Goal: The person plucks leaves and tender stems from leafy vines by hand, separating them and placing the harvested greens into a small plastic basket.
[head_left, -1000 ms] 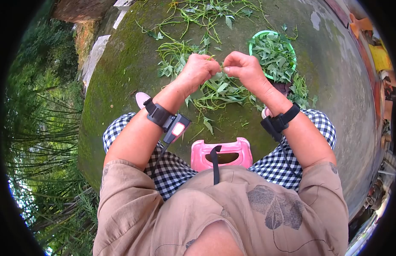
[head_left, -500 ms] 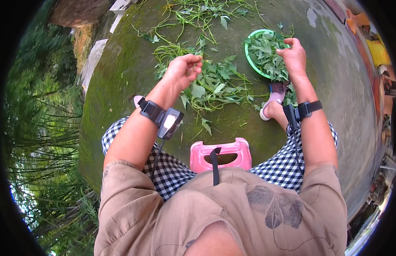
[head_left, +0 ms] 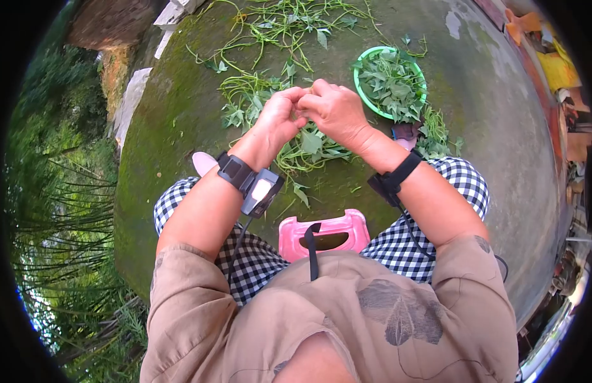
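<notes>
My left hand [head_left: 278, 120] and my right hand [head_left: 336, 110] meet fingertip to fingertip above a pile of green leafy vines [head_left: 315, 148]. Both have curled, pinching fingers; whatever is between them is too small or hidden to make out. Part of the pile is covered by my hands. To the right, a round light-green basket [head_left: 356, 78] holds a heap of picked green leaves [head_left: 392, 83]. Neither hand touches the basket now.
Long bare-looking green stems [head_left: 289, 29] lie scattered at the far side of the mossy concrete floor [head_left: 162, 140]. A pink plastic stool [head_left: 287, 237] is between my knees. More greens [head_left: 436, 131] lie beside my right foot.
My right hand has moved left from the basket's edge to meet my left hand over the vines. My left hand has stayed close to where it was, turning slightly inward.
</notes>
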